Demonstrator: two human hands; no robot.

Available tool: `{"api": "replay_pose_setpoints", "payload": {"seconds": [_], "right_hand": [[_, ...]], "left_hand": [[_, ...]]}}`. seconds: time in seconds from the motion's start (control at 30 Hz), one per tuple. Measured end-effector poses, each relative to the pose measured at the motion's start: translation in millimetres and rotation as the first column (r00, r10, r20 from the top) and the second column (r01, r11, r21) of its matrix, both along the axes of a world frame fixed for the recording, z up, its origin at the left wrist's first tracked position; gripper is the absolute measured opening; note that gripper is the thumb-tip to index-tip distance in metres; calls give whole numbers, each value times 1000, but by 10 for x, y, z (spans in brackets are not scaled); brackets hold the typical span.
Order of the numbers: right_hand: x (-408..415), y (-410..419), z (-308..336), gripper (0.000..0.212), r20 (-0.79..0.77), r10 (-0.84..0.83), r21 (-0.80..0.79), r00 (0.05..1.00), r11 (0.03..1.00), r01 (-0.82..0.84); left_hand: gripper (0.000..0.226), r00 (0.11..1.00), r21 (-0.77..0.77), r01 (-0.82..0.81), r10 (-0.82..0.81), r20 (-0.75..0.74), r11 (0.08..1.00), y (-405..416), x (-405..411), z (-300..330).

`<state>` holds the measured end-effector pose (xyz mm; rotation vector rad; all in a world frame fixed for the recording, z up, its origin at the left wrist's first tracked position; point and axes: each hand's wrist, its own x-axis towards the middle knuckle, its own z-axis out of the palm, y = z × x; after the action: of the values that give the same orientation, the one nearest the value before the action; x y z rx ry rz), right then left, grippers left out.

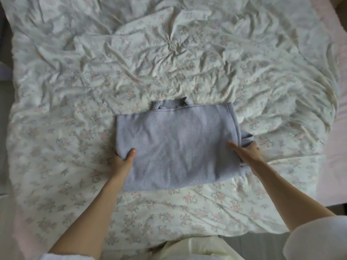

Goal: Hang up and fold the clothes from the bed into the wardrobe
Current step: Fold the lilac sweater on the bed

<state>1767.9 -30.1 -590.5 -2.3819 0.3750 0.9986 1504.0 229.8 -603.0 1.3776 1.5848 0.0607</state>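
Head view: the folded sweater [174, 147] lies on the bed [169, 62] near its front edge. The left hand [123, 160] grips its left edge, thumb on top; the right hand [247, 152] grips the right edge. To lift well, slide the fingers under both sides evenly — keep it level so the fold holds.

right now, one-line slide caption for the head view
Both hands, left and right, grip a folded lilac sweater on a floral duvet.

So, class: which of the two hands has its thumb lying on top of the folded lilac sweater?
The left hand: its thumb lies atop the sweater.
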Motion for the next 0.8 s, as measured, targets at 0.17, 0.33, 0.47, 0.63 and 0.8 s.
{"api": "replay_pose_setpoints", "payload": {"seconds": [0.17,0.33,0.47,0.63,0.8], "right_hand": [[-77,51,89,23,7,-19,25,1000,1000,19],[-386,441,610,20,280,245,33,928,964,-264],[-974,1043,906,20,349,435,212,830,826,-522],[-1571,1788,921,47,170,639,514,750,592,-620],[-1655,1551,617,41,262,698,383,666,558,-736]], "left_hand": [[56,996,166,79,-71,-55,983,-84,72,115],[37,995,81,99,-101,27,992,-75,27,220],[28,962,-258,11,60,265,966,-22,-91,289],[50,882,-492,-145,338,329,858,128,-229,371],[47,917,-441,-141,285,280,886,125,-365,419]]}}
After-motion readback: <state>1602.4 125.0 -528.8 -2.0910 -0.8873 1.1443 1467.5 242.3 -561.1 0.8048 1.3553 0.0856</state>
